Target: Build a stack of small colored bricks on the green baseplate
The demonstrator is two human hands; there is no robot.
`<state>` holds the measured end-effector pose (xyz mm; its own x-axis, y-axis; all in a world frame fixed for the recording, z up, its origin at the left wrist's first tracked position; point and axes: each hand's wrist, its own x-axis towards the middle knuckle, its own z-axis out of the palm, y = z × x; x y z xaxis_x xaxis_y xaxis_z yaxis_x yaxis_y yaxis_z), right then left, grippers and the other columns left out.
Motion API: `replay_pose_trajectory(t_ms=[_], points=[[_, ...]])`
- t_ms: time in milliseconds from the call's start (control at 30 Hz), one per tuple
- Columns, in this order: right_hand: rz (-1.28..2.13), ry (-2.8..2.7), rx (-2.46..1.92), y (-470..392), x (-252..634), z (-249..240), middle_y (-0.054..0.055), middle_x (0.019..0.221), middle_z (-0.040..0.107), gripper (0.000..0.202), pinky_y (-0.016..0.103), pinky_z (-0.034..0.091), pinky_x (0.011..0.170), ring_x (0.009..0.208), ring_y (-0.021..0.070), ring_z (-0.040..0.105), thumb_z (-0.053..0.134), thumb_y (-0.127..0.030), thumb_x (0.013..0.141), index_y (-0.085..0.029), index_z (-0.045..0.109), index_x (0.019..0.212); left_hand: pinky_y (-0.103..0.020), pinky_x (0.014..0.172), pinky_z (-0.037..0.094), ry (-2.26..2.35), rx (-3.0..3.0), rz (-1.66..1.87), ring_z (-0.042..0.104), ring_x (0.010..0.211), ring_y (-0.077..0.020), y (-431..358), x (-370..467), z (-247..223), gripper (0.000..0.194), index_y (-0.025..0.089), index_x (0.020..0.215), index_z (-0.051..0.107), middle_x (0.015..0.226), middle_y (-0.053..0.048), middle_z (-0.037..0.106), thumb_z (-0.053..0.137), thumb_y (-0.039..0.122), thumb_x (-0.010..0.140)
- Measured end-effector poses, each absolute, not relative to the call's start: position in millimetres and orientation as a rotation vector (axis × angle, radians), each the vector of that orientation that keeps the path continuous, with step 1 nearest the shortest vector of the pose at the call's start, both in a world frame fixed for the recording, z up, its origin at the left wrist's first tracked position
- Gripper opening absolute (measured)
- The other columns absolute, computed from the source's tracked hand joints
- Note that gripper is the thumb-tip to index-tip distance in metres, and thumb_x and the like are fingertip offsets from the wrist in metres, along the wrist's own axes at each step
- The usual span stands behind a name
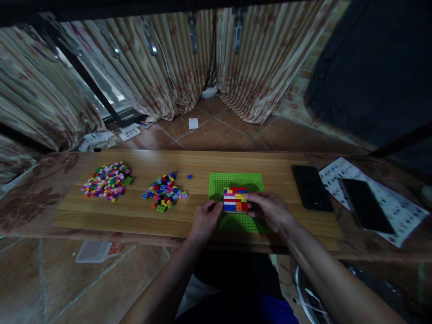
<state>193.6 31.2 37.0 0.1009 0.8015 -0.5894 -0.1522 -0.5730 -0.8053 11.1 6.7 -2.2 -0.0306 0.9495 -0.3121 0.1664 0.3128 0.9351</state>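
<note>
A multicoloured block of toy bricks [235,201] is between my hands, over the green studded baseplate [236,179]. My left hand [206,220] has its fingers closed at the block's left edge. On the other side, my right hand [268,208] grips the block's right edge with thumb and fingers. Red, white, blue, yellow and orange bricks show in its rows. Whether the block is pressed onto the baseplate or lifted just above it, I cannot tell. My palms hide parts of the plate's lower half.
Left of the baseplate lie a small pile of loose bricks [165,191], a single blue brick [189,177] and a larger brick pile [107,181]. A black phone [312,188] and a dark tablet-like device [366,204] on a printed sheet [340,167] lie at the right.
</note>
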Motion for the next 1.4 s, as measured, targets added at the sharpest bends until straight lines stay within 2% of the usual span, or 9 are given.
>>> replay_pose_trajectory(t_ms=[267, 400, 500, 667, 733, 933, 1167, 1300, 1400], points=[[1.561, -0.665, -1.509, 24.5, 194.3, 36.9, 0.003, 0.066, 0.068, 0.027, 0.018, 0.051, 0.045, 0.055, 0.0101, 0.06, 0.081, -0.036, 0.06, -0.016, 0.067, 0.071, -0.018, 0.041, 0.019, 1.341, 0.728, 0.973, 0.029, 0.042, -0.0042, -4.7, 4.1, 16.7, 0.043, 0.014, 0.076, 0.058, 0.052, 0.007, 0.039, 0.062, 0.056, 0.07], [1.307, -0.645, -1.512, 9.2, 202.4, 40.3, 0.002, 0.071, 0.068, 0.031, 0.021, 0.051, 0.047, 0.056, 0.0116, 0.059, 0.082, -0.041, 0.055, -0.018, 0.067, 0.07, -0.018, 0.041, 0.023, 1.326, 0.622, 1.05, 0.035, 0.043, -0.0044, -17.5, -5.2, 32.3, 0.039, 0.014, 0.084, 0.06, 0.061, 0.004, 0.05, 0.061, 0.051, 0.071], [1.101, -0.853, -1.522, -14.9, 198.6, 44.7, 0.002, 0.069, 0.068, 0.027, 0.024, 0.052, 0.055, 0.061, 0.0137, 0.061, 0.076, -0.043, 0.065, -0.019, 0.069, 0.075, -0.018, 0.041, 0.021, 1.251, 0.645, 1.023, 0.034, 0.041, -0.0033, -28.8, -2.8, 46.5, 0.031, 0.015, 0.089, 0.062, 0.068, 0.001, 0.057, 0.06, 0.041, 0.073], [1.087, -1.42, -1.348, -55.4, 175.7, 53.1, 0.005, 0.103, 0.068, 0.025, 0.033, 0.053, 0.082, 0.094, 0.019, 0.064, 0.064, -0.03, 0.079, -0.025, 0.067, 0.104, -0.019, 0.042, 0.02, 1.154, 0.766, 0.875, 0.031, 0.042, -0.0035, -44.4, 18.5, 61.9, 0.03, 0.017, 0.098, 0.062, 0.062, 0.004, 0.054, 0.061, 0.036, 0.075], [1.096, -1.521, -1.306, -61.8, 171.2, 54.4, 0.004, 0.107, 0.066, 0.027, 0.032, 0.052, 0.084, 0.097, 0.0177, 0.063, 0.06, -0.025, 0.082, -0.027, 0.064, 0.109, -0.019, 0.044, 0.024, 1.133, 0.833, 0.861, 0.033, 0.045, -0.0045, -46.8, 24.7, 62.7, 0.029, 0.017, 0.098, 0.063, 0.059, 0.005, 0.05, 0.062, 0.035, 0.075], [0.987, -1.662, -1.307, -56.5, 175.4, 55.6, 0.004, 0.097, 0.066, 0.017, 0.029, 0.053, 0.078, 0.09, 0.0164, 0.064, 0.058, -0.023, 0.085, -0.026, 0.065, 0.1, -0.02, 0.046, 0.026, 1.158, 0.869, 0.868, 0.037, 0.047, -0.0061, -42.1, 26.8, 63.3, 0.039, 0.017, 0.109, 0.062, 0.059, 0.005, 0.05, 0.065, 0.036, 0.075], [0.662, -1.731, -1.342, -46.0, 177.3, 54.2, 0.003, 0.097, 0.066, 0.017, 0.03, 0.052, 0.078, 0.091, 0.0172, 0.063, 0.057, -0.025, 0.087, -0.027, 0.063, 0.103, -0.021, 0.041, 0.02, 1.164, 0.736, 0.944, 0.03, 0.041, -0.0026, -31.8, 27.0, 69.7, 0.033, 0.016, 0.099, 0.062, 0.072, 0.0, 0.061, 0.058, 0.041, 0.078], [0.609, -1.802, -1.343, -43.0, 175.9, 56.7, 0.003, 0.096, 0.066, 0.017, 0.03, 0.051, 0.078, 0.09, 0.0169, 0.063, 0.056, -0.021, 0.087, -0.026, 0.062, 0.102, -0.02, 0.043, 0.022, 1.146, 0.706, 0.916, 0.033, 0.044, -0.0027, -30.2, 27.6, 66.5, 0.03, 0.015, 0.081, 0.065, 0.072, 0.0, 0.058, 0.062, 0.044, 0.076], [0.576, -1.851, -1.338, -42.0, 176.7, 59.7, 0.003, 0.097, 0.066, 0.018, 0.031, 0.051, 0.078, 0.091, 0.017, 0.063, 0.056, -0.02, 0.087, -0.026, 0.062, 0.102, -0.019, 0.045, 0.028, 1.058, 0.519, 0.921, 0.044, 0.05, -0.0053, -30.0, 27.1, 64.1, 0.038, 0.014, 0.082, 0.065, 0.077, -0.002, 0.059, 0.061, 0.05, 0.076]])
